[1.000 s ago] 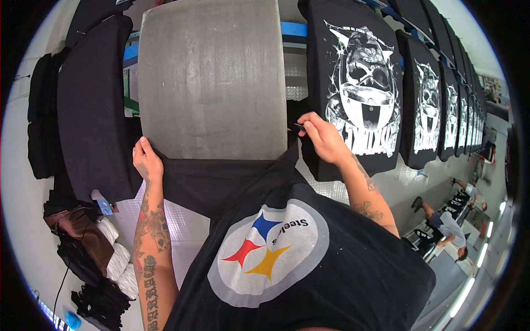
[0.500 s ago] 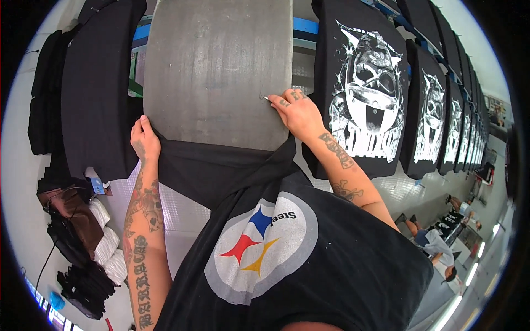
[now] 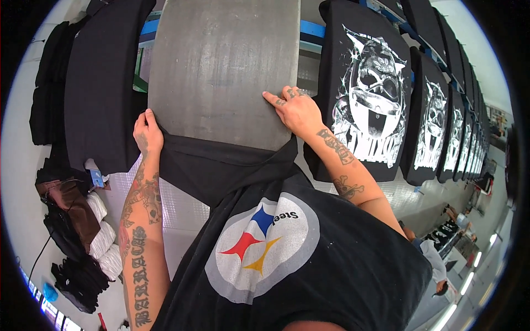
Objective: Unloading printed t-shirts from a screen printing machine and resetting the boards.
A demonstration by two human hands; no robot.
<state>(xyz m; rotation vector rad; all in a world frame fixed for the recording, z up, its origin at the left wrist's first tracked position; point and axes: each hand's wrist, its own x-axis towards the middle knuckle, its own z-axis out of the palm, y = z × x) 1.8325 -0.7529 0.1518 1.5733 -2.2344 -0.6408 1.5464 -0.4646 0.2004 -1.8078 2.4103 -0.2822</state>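
Blk cloth (image 3: 204, 171) at grey board (image 3: 221, 71) end; L hand (image 3: 148, 135) grips cloth, R hand (image 3: 298, 113) over board, can't tell if holding sth.

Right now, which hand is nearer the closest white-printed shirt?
Right: the right hand is just left of the white-printed shirt; the left hand is across the grey board.

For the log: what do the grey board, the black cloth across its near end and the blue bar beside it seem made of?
Grey board: possibly metal or coated board; dull, faintly streaked face, stiff straight edges.
Black cloth: probably soft knit fabric, matte; it drapes and folds.
Blue bar: likely painted metal, judging by its even colour, though little of it shows.
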